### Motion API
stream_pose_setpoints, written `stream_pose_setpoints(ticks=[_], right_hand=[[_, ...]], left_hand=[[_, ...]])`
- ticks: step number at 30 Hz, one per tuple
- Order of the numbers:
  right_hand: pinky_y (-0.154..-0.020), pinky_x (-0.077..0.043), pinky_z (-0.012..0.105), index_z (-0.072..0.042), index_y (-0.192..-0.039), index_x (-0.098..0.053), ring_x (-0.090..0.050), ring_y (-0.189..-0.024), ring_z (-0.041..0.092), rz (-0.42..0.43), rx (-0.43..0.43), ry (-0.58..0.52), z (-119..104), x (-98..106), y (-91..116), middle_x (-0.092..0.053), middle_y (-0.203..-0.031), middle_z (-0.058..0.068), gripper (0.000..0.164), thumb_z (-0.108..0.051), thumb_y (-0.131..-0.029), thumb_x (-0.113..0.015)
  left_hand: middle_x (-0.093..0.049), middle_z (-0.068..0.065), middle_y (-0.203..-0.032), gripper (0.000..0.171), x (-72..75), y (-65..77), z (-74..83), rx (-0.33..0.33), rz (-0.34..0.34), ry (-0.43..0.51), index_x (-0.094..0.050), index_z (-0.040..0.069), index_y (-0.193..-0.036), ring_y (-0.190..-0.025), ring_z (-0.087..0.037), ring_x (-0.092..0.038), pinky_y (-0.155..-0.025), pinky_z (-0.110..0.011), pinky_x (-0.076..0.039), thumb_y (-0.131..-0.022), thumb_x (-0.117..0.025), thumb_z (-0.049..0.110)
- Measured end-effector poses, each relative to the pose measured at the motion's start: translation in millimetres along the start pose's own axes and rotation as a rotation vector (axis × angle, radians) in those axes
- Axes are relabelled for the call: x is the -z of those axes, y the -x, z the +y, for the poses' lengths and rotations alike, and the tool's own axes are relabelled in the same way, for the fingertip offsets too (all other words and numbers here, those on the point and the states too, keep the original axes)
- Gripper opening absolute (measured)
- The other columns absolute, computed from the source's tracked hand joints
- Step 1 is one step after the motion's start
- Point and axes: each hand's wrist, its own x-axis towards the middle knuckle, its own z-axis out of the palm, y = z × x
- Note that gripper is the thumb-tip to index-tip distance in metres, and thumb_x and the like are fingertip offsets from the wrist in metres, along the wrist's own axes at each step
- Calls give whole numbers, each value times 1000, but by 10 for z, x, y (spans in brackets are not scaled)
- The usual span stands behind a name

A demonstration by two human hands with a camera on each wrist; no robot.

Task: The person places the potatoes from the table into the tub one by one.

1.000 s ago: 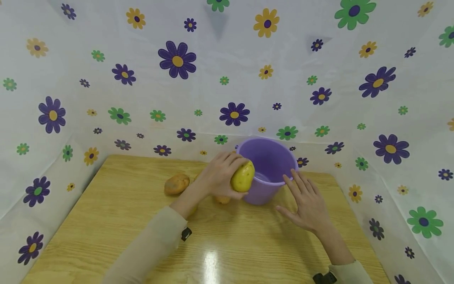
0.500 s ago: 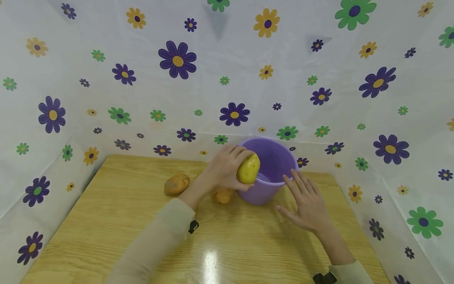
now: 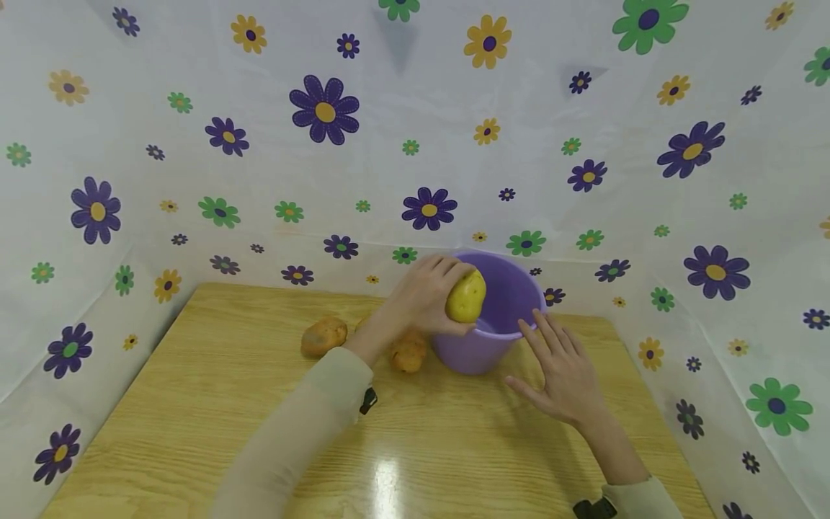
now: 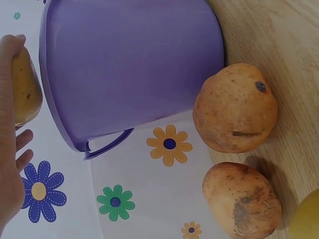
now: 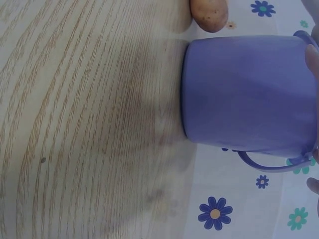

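My left hand grips a yellow, brown-specked, pear-shaped fruit, fingers over its top and thumb beneath. It is raised at the left rim of a purple bucket, overlapping the opening in the head view. In the left wrist view the fruit shows beside the bucket's rim. My right hand is spread with straight fingers, fingertips right at the bucket's right rim. Below my left hand lies a brown potato, next to the bucket. Another potato lies beside it, mostly hidden in the head view.
Farther left on the wooden table lies a potato with a dark patch. Part of a yellow round thing shows at the left wrist view's corner. A flower-printed white sheet hangs behind and at both sides.
My left hand has moved right and slightly up with the yellow fruit, from left of the bucket to over its rim. More of the potato beneath now shows. My right hand has stayed still.
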Motion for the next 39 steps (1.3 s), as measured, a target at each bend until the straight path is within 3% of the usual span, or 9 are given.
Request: stream_pose_setpoints(ticks=[17, 28, 39], right_hand=[[-113, -44, 68, -8, -158, -46, -48, -146, 49, -26, -12, 0, -5, 8, 10, -48, -160, 27, 102, -86, -97, -23], [-113, -44, 68, -8, -158, -46, -47, -146, 49, -23, -8, 1, -4, 7, 11, -48, -160, 27, 102, -86, -97, -23], [-112, -45, 68, -8, -158, -47, -48, -146, 49, -14, -4, -2, 5, 6, 8, -49, -159, 27, 101, -86, -97, -23]], left_hand=[[-66, -5, -136, 91, -85, -194, 25, 50, -160, -21, -56, 14, -144, -129, -23, -59, -116, -40, -49, -76, -76, 73], [-66, -6, -133, 91, -173, -244, 29, 76, -217, -13, -55, 14, -143, -127, -23, -59, -116, -39, -49, -78, -75, 74], [-63, -7, -140, 92, -214, -297, 22, 143, -348, 0, -51, 14, -147, -133, -25, -56, -119, -41, -46, -81, -71, 75]])
